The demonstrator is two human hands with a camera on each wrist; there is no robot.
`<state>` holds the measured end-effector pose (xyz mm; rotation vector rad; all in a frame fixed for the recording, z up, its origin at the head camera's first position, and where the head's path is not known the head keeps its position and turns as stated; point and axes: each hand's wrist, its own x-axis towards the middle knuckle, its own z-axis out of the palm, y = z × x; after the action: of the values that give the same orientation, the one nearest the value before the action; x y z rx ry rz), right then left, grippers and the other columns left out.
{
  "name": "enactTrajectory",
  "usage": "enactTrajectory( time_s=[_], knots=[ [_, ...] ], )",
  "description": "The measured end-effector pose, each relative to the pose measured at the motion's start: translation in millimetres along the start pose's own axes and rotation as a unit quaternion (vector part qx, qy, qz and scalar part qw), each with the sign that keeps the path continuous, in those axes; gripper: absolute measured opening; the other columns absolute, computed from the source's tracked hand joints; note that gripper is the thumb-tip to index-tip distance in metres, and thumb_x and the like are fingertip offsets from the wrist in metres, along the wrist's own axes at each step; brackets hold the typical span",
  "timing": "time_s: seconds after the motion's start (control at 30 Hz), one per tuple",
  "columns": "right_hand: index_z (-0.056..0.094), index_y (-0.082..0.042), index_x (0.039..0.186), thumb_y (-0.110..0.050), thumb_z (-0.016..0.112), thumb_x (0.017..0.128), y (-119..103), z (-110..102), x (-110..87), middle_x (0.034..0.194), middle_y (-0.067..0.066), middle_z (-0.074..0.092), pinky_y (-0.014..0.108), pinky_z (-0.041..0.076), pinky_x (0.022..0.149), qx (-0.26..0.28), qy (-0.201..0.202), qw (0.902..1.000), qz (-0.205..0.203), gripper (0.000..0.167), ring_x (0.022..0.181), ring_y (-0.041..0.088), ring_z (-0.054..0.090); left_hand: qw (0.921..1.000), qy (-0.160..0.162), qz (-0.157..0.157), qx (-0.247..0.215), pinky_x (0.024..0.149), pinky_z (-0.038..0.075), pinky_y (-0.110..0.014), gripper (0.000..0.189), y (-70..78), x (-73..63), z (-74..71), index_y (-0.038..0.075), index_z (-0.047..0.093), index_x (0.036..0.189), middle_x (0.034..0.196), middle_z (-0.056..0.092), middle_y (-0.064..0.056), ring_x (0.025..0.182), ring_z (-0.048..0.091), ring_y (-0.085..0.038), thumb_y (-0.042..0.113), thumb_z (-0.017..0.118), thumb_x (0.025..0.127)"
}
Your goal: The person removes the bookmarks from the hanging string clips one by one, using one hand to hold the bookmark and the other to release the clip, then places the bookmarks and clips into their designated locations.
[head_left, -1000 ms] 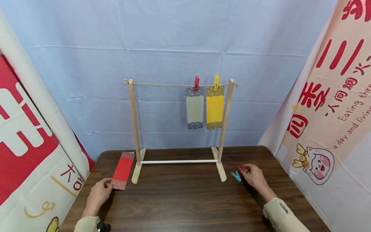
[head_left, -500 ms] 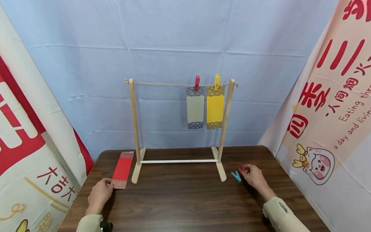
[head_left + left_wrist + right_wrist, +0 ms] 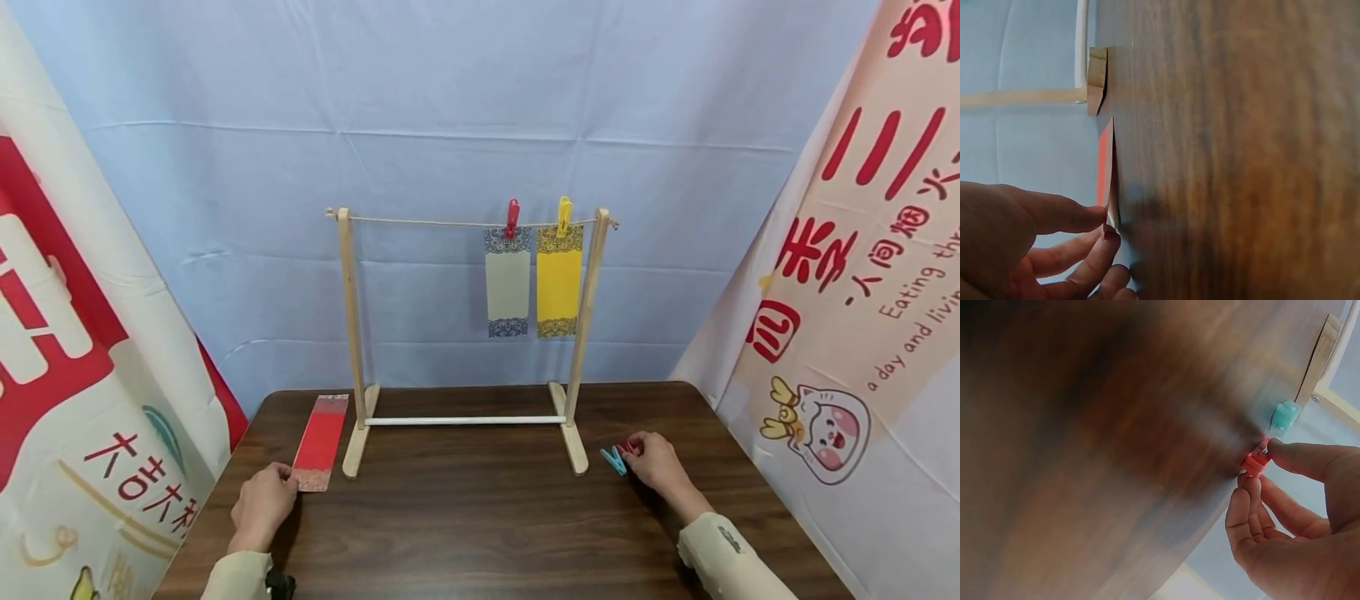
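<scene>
At the left of the table, my left hand (image 3: 262, 504) pinches the near edge of a flat red paper envelope (image 3: 320, 440) with lace-patterned ends. Up close in the left wrist view, the thumb lies on top of the envelope (image 3: 1105, 162) and fingers are under its edge, which is slightly raised. On the right, my right hand (image 3: 658, 468) holds a red clothespin (image 3: 1255, 462) between thumb and fingers, low at the tabletop. Just beside it lies a teal clothespin (image 3: 613, 461), apart from the fingers.
Between the hands stands a wooden rack (image 3: 348, 308) with a string (image 3: 420, 222) across its top. A grey envelope (image 3: 507, 283) hangs from it by a red clothespin (image 3: 512, 218), a yellow envelope (image 3: 559, 283) by a yellow clothespin (image 3: 564, 217). Printed cloths flank the table (image 3: 465, 517).
Both hands keep their grips, and the envelope and clothespins stay nearly in place. The printed cloth at the left has shifted leftward; the view tilts slightly.
</scene>
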<state>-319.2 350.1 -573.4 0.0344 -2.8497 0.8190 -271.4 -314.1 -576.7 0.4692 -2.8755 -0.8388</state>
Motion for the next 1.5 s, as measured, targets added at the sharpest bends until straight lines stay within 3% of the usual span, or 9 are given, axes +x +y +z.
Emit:
enactTrajectory(
  time_s=[0.4,0.67,0.9,1.23,1.5],
  knots=[
    [0.067,0.014,0.119,-0.005,0.075,0.096,-4,-3,-3.4,0.096,0.020,0.067,0.053,0.057,0.080,-0.002,-0.002,1.0000,0.008,0.030,0.088,0.034,0.067,0.9999,0.014,0.006,0.005,0.069,0.054,-0.067,0.031,-1.0,-0.7,-0.1,0.000,0.072,0.119,0.122,0.069,-0.034,0.107,0.065,-0.058,0.023,0.062,0.101],
    [0.066,0.016,0.125,-0.009,0.072,0.100,-9,-8,-7.4,0.097,0.021,0.066,0.054,0.055,0.079,0.000,0.020,0.9998,-0.008,0.036,0.086,0.033,0.064,0.9997,0.020,0.017,-0.002,0.070,0.055,-0.066,0.031,2.4,-4.9,-1.4,-0.003,0.071,0.118,0.111,0.069,-0.030,0.102,0.066,-0.054,0.019,0.062,0.098],
    [0.067,0.014,0.125,-0.010,0.073,0.099,-23,-13,-1.9,0.094,0.016,0.064,0.048,0.053,0.076,0.000,0.047,0.9984,-0.033,0.036,0.081,0.027,0.060,0.9976,0.038,0.053,-0.022,0.072,0.056,-0.058,0.033,21.1,-6.7,-4.6,-0.006,0.071,0.120,0.104,0.071,-0.022,0.095,0.069,-0.041,0.017,0.063,0.097],
    [0.070,0.011,0.123,-0.009,0.076,0.098,-48,-21,0.5,0.095,0.014,0.065,0.045,0.054,0.077,0.012,0.065,0.9958,-0.063,0.032,0.082,0.024,0.062,0.9941,0.004,0.094,-0.055,0.089,0.056,-0.061,0.039,51.0,-13.0,-7.8,-0.011,0.068,0.129,0.115,0.074,-0.027,0.106,0.071,-0.044,0.017,0.068,0.102],
    [0.071,0.009,0.122,-0.010,0.077,0.098,-62,-24,3.7,0.096,0.012,0.066,0.042,0.054,0.076,0.018,0.076,0.9942,-0.075,0.031,0.083,0.022,0.063,0.9890,0.013,0.123,-0.081,0.091,0.056,-0.059,0.037,72.0,-16.9,-3.2,-0.011,0.068,0.129,0.116,0.074,-0.029,0.098,0.074,-0.039,0.015,0.071,0.102]
  ],
)
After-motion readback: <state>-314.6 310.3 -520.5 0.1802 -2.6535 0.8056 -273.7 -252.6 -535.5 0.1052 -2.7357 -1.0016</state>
